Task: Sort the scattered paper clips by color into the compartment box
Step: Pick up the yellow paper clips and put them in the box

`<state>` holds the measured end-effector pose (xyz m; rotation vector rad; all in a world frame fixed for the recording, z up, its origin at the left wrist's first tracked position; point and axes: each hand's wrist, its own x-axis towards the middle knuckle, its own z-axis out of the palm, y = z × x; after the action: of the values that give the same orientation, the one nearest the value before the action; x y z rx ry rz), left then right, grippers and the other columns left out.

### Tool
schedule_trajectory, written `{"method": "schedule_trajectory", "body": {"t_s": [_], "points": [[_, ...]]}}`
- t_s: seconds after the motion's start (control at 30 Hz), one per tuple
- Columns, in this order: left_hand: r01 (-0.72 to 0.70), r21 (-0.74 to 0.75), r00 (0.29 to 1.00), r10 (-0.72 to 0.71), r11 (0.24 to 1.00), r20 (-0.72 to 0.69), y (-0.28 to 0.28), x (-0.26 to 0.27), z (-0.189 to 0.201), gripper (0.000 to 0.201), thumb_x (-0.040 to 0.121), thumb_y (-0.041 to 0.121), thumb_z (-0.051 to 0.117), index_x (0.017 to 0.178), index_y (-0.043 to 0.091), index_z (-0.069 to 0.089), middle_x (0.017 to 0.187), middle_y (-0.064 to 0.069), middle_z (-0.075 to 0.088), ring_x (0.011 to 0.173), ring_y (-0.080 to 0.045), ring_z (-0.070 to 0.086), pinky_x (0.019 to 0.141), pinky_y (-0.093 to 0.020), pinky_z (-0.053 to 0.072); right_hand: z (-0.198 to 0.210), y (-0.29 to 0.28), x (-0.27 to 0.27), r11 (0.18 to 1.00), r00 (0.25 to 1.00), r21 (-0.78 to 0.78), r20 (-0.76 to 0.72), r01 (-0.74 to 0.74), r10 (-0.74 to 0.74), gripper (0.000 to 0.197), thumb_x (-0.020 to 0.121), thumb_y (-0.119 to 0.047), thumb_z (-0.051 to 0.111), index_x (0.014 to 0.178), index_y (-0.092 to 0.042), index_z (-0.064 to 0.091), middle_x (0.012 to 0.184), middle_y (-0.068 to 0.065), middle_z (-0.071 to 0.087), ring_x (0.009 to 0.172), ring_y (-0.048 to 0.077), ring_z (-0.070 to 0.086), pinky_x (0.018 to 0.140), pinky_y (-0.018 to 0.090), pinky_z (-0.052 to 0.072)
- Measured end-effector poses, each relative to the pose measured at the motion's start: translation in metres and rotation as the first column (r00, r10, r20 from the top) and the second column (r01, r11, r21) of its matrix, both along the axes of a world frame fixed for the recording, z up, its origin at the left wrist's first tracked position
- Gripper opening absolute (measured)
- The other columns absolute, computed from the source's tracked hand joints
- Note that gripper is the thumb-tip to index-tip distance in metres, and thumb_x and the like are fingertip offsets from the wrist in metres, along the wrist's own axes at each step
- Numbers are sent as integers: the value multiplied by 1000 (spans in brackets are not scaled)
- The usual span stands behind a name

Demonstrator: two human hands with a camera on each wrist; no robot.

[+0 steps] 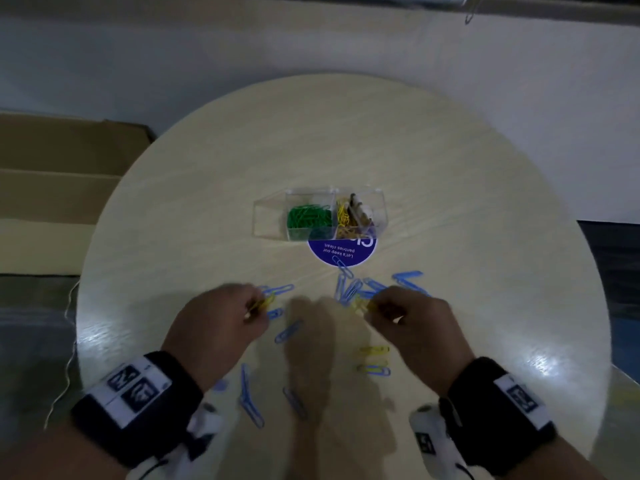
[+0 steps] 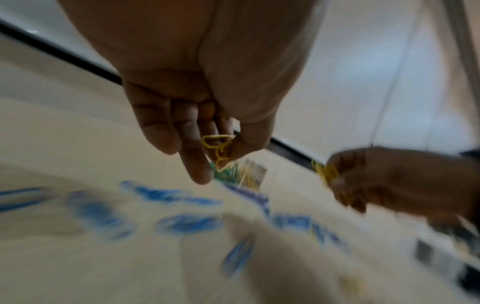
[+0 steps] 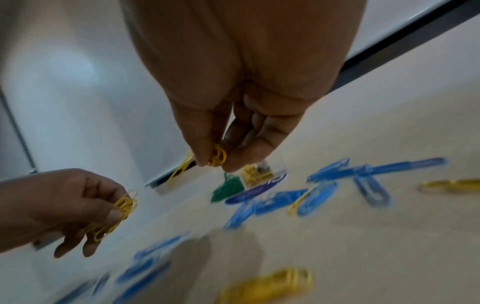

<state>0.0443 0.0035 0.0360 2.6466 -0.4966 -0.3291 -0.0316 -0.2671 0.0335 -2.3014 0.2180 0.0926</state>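
I'm gathering yellow: my left hand (image 1: 221, 320) and right hand (image 1: 412, 323) each pinch thin yellow wire paper clips (image 3: 217, 158); next, carry them to the clear plastic compartment box (image 1: 320, 216), yellow section.

I note pale, light-wood grain on the round table (image 1: 450, 161). The compartment box (image 1: 270, 216) is clear plastic, with green clips (image 1: 308, 218) in one cell and yellow clips (image 1: 343, 211) in the next. Blue clips (image 1: 349, 289) lie scattered; a few loose yellow clips (image 1: 374, 349) sit among them. The round sticker (image 1: 341, 252) is dark blue with white lettering. My wristbands (image 1: 138, 400) are black, bearing black-and-white marker patches.
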Motion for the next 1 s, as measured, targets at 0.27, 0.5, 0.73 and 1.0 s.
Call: {"method": "schedule_trajectory", "body": {"t_s": [0.27,0.5,0.73,1.0], "points": [[-207,-372,978,205,905,-46,-122,89,11,13,81,24,65,69,18,63,59,7,61,58,-12,57,58,-25,40,19,-43,63,958,974,190,29,217,-226,10,78,-23,76,74,-25,67,65,-2,69,61,19,63,64,36,53],[-265,-377,964,230,888,-134,-153,115,-17,20,88,30,64,90,13,74,80,-5,74,75,-22,69,73,-37,58,16,-52,97,944,960,197,35,265,-277,7,78,-22,75,76,-22,69,66,1,71,63,24,66,66,45,56],[-319,-481,943,221,816,-250,-150,115,-25,28,97,19,48,115,11,69,114,-8,71,92,-26,71,87,-43,57,9,-43,128,969,969,41,-5,245,-245,6,78,-23,74,78,-21,68,70,-2,70,68,21,67,67,38,57],[-376,-613,927,287,695,-242,-135,103,-12,30,99,26,44,125,27,59,118,9,68,92,-14,70,86,-40,57,12,-22,158,984,998,-168,-35,51,-58,16,83,-27,65,81,-15,75,77,3,71,74,20,64,66,26,45]]}}
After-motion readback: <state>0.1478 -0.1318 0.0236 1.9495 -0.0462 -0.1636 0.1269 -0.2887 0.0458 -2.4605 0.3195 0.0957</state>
